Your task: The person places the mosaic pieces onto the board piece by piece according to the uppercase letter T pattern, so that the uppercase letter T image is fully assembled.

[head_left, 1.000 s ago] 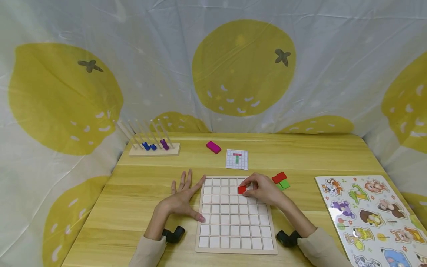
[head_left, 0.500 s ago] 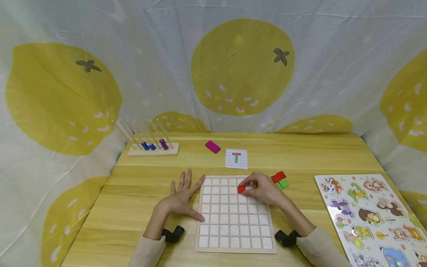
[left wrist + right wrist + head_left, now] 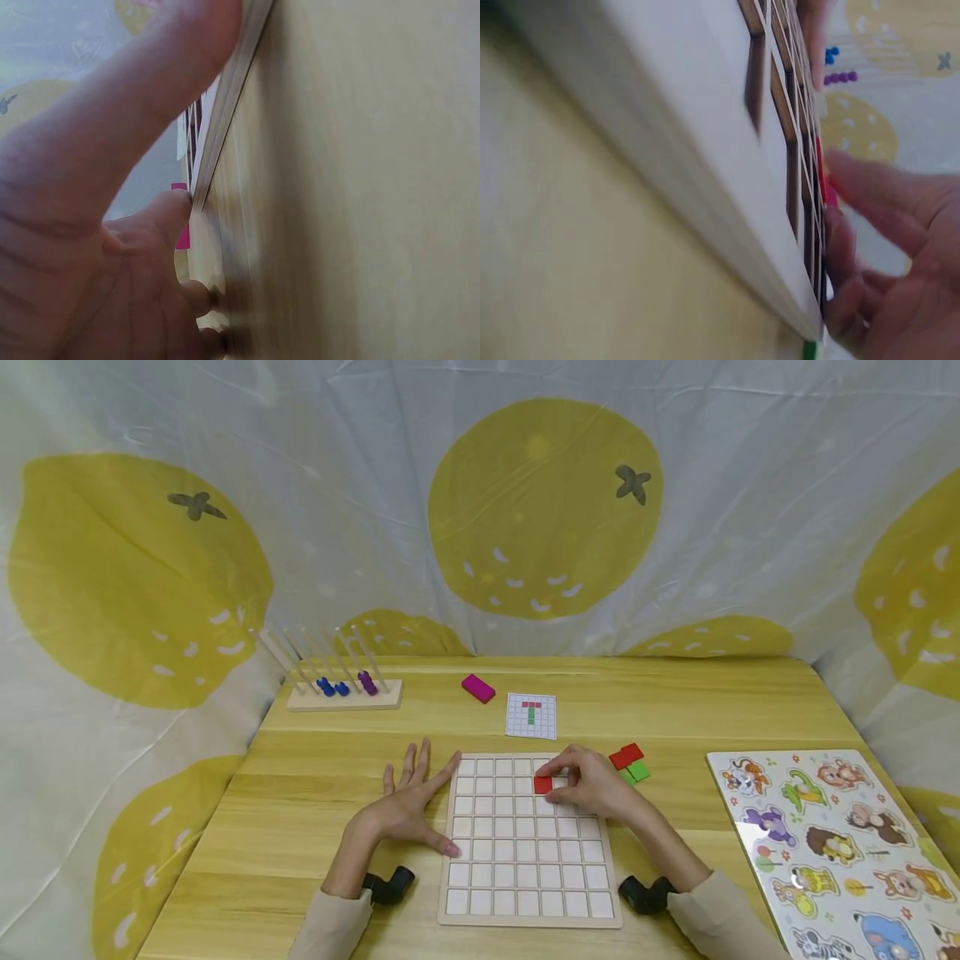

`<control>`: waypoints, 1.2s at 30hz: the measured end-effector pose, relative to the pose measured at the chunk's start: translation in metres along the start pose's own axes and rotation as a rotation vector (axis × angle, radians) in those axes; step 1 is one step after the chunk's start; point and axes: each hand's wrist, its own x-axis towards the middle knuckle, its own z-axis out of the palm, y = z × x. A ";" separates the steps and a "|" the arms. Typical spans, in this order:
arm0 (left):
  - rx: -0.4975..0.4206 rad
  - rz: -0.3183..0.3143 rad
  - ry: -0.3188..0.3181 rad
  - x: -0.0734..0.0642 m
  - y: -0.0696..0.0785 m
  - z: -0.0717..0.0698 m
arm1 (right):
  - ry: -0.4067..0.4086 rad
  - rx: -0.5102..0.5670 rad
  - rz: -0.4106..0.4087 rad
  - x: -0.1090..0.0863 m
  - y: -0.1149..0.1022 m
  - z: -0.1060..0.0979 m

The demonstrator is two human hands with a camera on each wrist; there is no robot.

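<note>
A wooden grid board (image 3: pixel 529 923) with white square cells lies on the table. Thumb and index finger of my right hand (image 3: pixel 588 782) pinch a red square tile (image 3: pixel 542 786) at a cell in the board's second row from the back. In the right wrist view the red tile (image 3: pixel 820 172) shows as a thin edge beside the fingertips. My left hand (image 3: pixel 401 814) is spread wide at the board's left side, its index fingertip by the far corner and its thumb on the left rim. The left wrist view shows that thumb (image 3: pixel 127 97) against the board's edge (image 3: pixel 232 97).
Two red tiles (image 3: pixel 626 756) and green tiles (image 3: pixel 636 772) lie right of the board. Behind it are a pattern card (image 3: pixel 531 717) with a red and green T, a magenta block (image 3: pixel 478 688) and a bead-peg stand (image 3: pixel 345 697). An animal puzzle board (image 3: pixel 840 835) lies at right.
</note>
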 end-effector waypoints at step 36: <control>-0.002 0.038 0.036 0.009 -0.023 0.012 | 0.159 0.040 0.163 -0.030 0.061 -0.093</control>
